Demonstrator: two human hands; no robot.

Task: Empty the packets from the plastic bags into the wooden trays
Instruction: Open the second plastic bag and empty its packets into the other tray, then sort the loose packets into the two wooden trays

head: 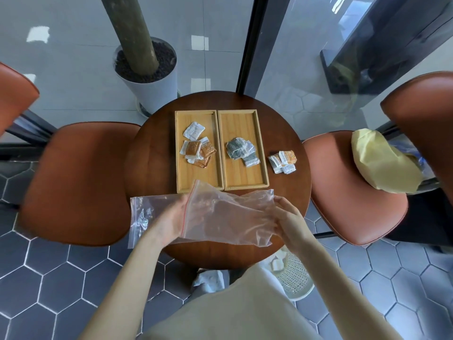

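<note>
**Emptied bag in hand; one pile of packets outside the trays**

We hold a clear plastic bag (228, 217) above the near edge of the round table (147, 168); it looks empty. Our left hand (171, 217) is closed on its zip end, partly veiled by the film. Our right hand (289, 219) pinches the crumpled opposite end.

A second bag (144, 212) lies flat at the table's left edge, seemingly empty.

The left tray (181, 173) holds white and orange packets (196, 148). The right tray (245, 177), touching it, holds grey packets (239, 149). A third pile of packets (282, 160) lies on the bare table just right of the right tray.

In our judgement, the step in hand is discarding this bag. Do it low and slowly, away from the trays, so the film brushes nothing out. The stray pile then needs lifting into a tray.
</note>
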